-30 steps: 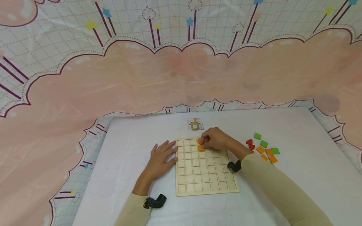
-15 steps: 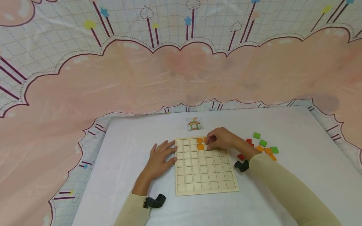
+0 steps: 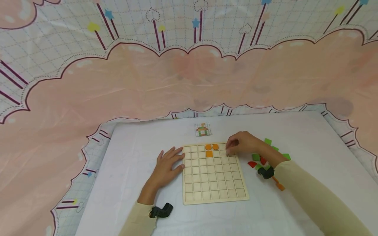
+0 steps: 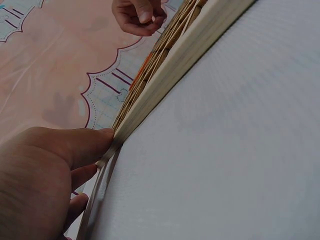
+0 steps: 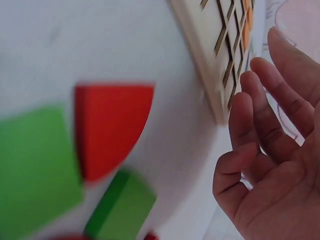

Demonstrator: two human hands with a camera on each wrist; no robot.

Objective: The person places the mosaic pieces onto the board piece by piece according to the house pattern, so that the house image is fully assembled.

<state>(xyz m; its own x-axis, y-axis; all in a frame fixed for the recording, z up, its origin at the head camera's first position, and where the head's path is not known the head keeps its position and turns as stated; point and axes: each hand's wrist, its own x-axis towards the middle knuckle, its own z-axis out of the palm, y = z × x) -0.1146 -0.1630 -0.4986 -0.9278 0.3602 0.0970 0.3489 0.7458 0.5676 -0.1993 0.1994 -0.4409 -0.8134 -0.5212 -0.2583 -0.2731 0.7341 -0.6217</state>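
Note:
A pale wooden grid board (image 3: 212, 178) lies on the table. Two orange round pieces (image 3: 215, 147) sit side by side in its top row, with an orange square (image 3: 209, 154) in the cell below the left one. My left hand (image 3: 168, 167) rests at the board's left edge, fingers spread; its thumb (image 4: 92, 145) touches the rim in the left wrist view. My right hand (image 3: 243, 144) hovers over the board's upper right corner. In the right wrist view its fingers (image 5: 272, 122) are loosely bent with nothing between them.
Right of the board, partly behind the right forearm, lie loose green squares (image 3: 256, 157), red quarter-round pieces (image 3: 252, 164) and orange pieces (image 3: 280, 186). A small card (image 3: 203, 129) with a coloured grid picture lies beyond the board. A patterned cloth (image 3: 189, 85) hangs behind the table.
My right hand has moved right, off the orange round pieces, leaving the second one uncovered in the top row. More loose pieces show beside the forearm. The left hand stays in place.

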